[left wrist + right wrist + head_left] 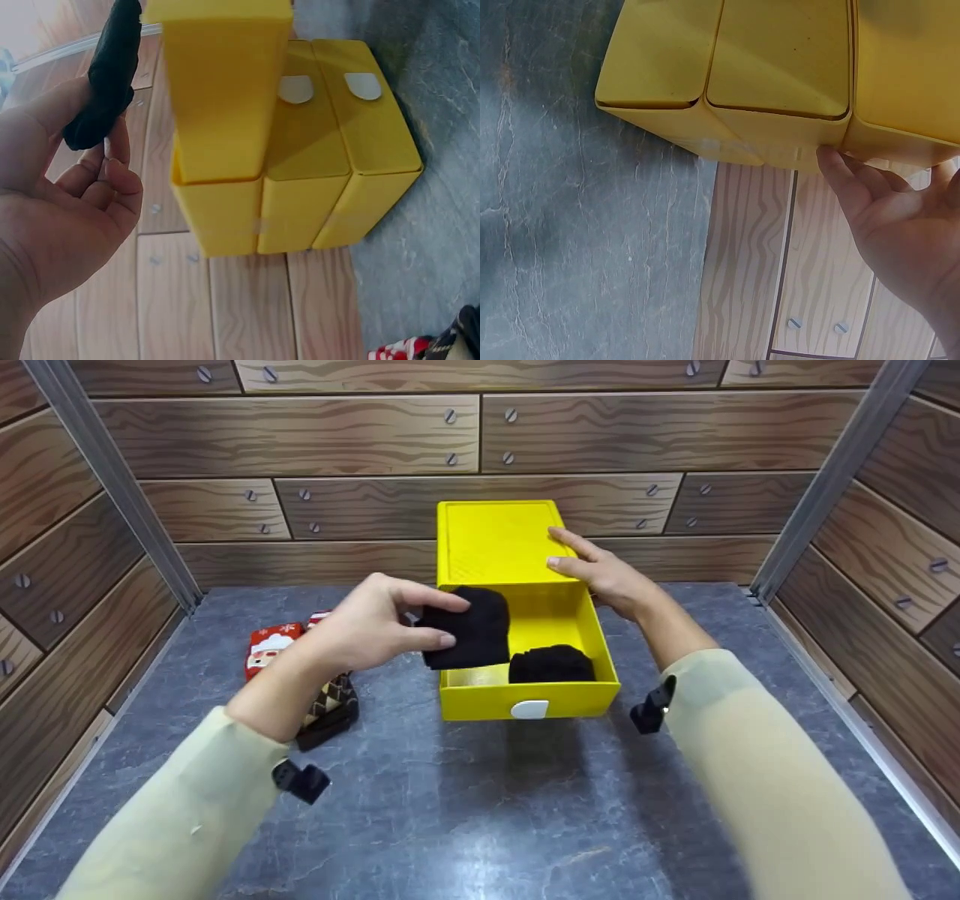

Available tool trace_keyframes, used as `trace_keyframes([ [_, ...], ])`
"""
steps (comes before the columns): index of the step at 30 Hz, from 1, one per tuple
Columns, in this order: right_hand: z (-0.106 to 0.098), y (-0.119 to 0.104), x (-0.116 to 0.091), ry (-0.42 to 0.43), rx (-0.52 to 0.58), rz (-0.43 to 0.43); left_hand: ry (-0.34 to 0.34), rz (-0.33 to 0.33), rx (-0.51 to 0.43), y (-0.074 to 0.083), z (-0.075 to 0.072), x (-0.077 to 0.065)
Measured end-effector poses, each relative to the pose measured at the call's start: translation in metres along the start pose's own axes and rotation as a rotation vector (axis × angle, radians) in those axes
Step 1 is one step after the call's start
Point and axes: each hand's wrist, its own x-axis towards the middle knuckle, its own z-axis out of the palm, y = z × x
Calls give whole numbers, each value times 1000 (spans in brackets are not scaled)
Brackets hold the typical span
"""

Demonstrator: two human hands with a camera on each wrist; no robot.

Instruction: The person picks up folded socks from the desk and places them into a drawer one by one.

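While your left hand (pixel 371 626) pinches one folded black cloth (pixel 484 630) above the yellow drawer (pixel 465 707), another black bundle (pixel 551 664) lies inside it; storing seems partly done, patterned bundles (pixel 271 649) remaining to its left. Your right hand (pixel 611 581) rests loosely on its cabinet (pixel 495 540).

Bright light from above in the head view; softer, hazier wrist views.
Nearer the camera than the grip of the left hand (pixel 367 626), white glare spreads over the tabletop (pixel 420 825); right of the grip, a soft-edged shadow darkens below the drawer (pixel 476 706). The left wrist view pales above the grip.
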Motion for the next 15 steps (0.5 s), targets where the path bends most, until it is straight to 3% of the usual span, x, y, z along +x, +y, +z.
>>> trace_keyframes([
  [7, 1, -1, 0, -5, -17, -2, -66, -12, 3, -8, 11, 15],
  [15, 0, -1, 1, 3, -10, 0, -108, -10, 77, -9, 20, 22],
])
